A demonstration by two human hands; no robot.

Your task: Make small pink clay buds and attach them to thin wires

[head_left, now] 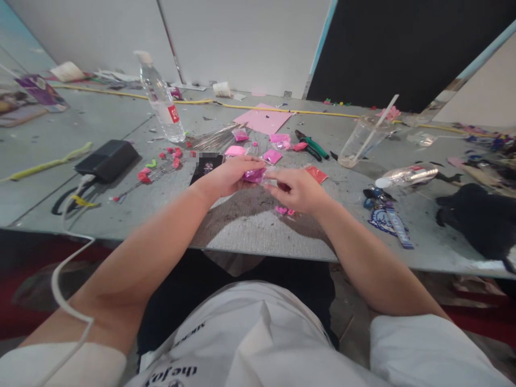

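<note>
The grey table (250,234) is crossed towards the back by a yellow cord (322,113). On it are set pink packets (272,156), a pink sheet (264,119), pliers (314,148), a black box (107,160), an upright bottle (161,102) and a cup (357,144).

The held packet (255,176) looks like glossy plastic, the tabletop (258,231) scuffed and dull, the standing bottle (158,97) smooth, clear plastic.

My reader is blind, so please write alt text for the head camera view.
A person's left hand holds a small magenta packet over a grey table, the right hand close to its edge. Beyond lie pink packets, a pink sheet and green-handled pliers; a water bottle stands to the left, a clear cup with a straw to the right.
</note>
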